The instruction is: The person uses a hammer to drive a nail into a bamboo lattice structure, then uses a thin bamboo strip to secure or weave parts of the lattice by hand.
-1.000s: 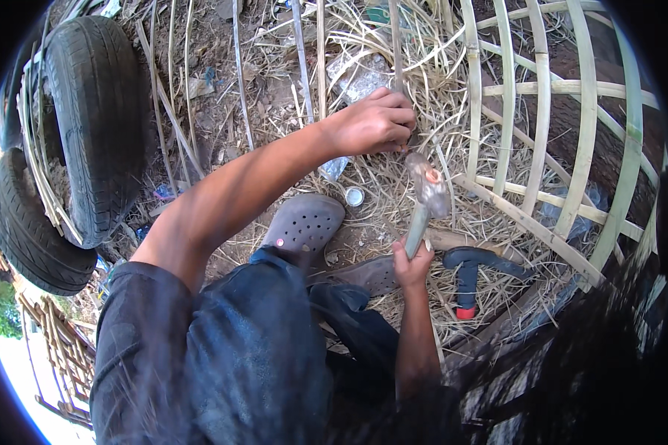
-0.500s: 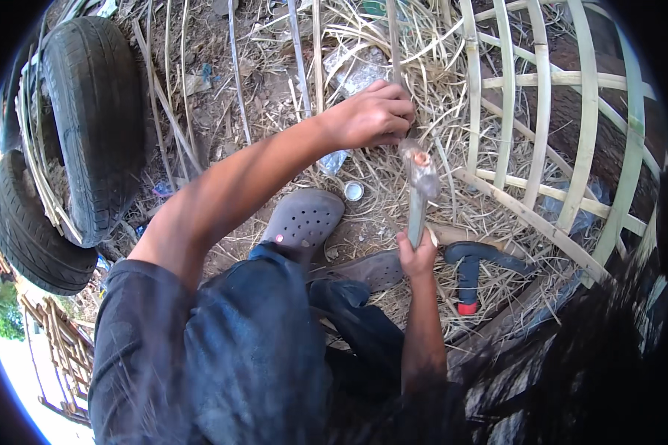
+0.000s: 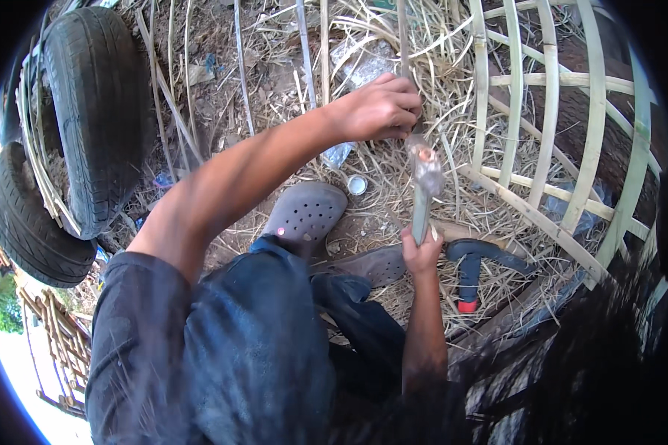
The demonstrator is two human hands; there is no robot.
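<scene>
My left hand (image 3: 378, 110) is closed, its fingers wrapped round the lower end of a thin bamboo strip (image 3: 403, 37) that runs up out of the view. Just below those fingers is the head of a hammer (image 3: 427, 174), grey and slightly blurred, with an orange-brown wood spot on top. My right hand (image 3: 422, 252) grips its pale handle lower down. The hammer head is very close to my left fingertips; whether they touch I cannot tell. Right of both hands stands a woven lattice of pale bamboo strips (image 3: 551, 104).
Dry straw-like shavings (image 3: 453, 81) cover the ground. A black T-shaped object with a red tip (image 3: 469, 278) lies by my right forearm. Two tyres (image 3: 93, 119) stand at the left. My grey clog (image 3: 304, 211) is beside a small white cap (image 3: 357, 185); clear plastic (image 3: 364, 63) lies farther off.
The view has shifted slightly, so most things sit a little to the right. Both hands keep their grips, and the hammer head stays just below my left fingers.
</scene>
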